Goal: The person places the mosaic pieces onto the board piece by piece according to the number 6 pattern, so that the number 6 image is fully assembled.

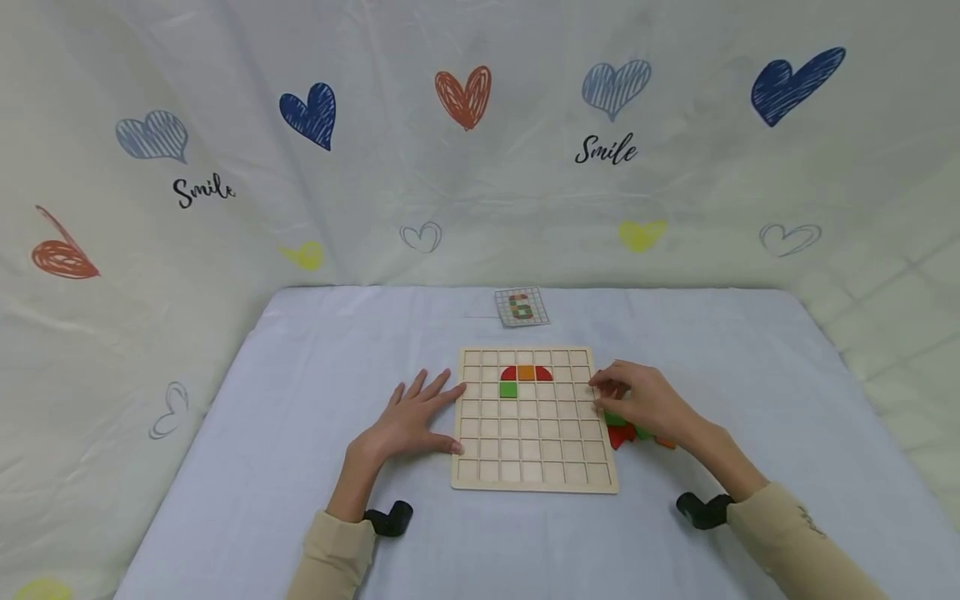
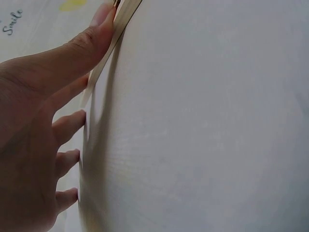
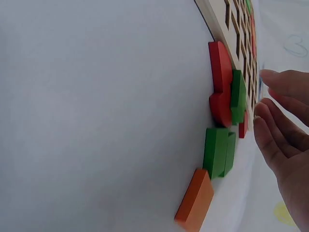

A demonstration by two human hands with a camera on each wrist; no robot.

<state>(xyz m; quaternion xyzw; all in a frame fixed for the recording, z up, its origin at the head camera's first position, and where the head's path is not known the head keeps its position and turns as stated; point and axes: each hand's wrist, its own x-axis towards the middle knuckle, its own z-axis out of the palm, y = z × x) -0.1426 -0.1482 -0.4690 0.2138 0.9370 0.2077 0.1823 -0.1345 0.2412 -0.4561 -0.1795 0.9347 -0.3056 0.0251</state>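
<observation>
A square wooden grid board (image 1: 533, 477) lies on the table between the hands. In it sit an orange square (image 1: 526, 373), a red rounded piece (image 1: 508, 373) on its left, another red rounded piece (image 1: 543, 373) on its right, and a green square (image 1: 508, 390) below the left red one. My left hand (image 1: 408, 425) has spread fingers, with thumb and a fingertip touching the board's left edge. Beside the right edge, my right hand (image 1: 641, 400) hovers over loose pieces with bent fingers; no piece shows between them. Below it are red pieces (image 3: 221, 79) and green blocks (image 3: 216, 152).
An orange block (image 3: 195, 200) lies at the near end of the loose pieces. Behind the board is a small card (image 1: 522, 307) with a coloured figure 6 on a grid. A white cloth (image 1: 352, 333) covers the table, and a curtain (image 1: 525, 192) printed with hearts hangs behind.
</observation>
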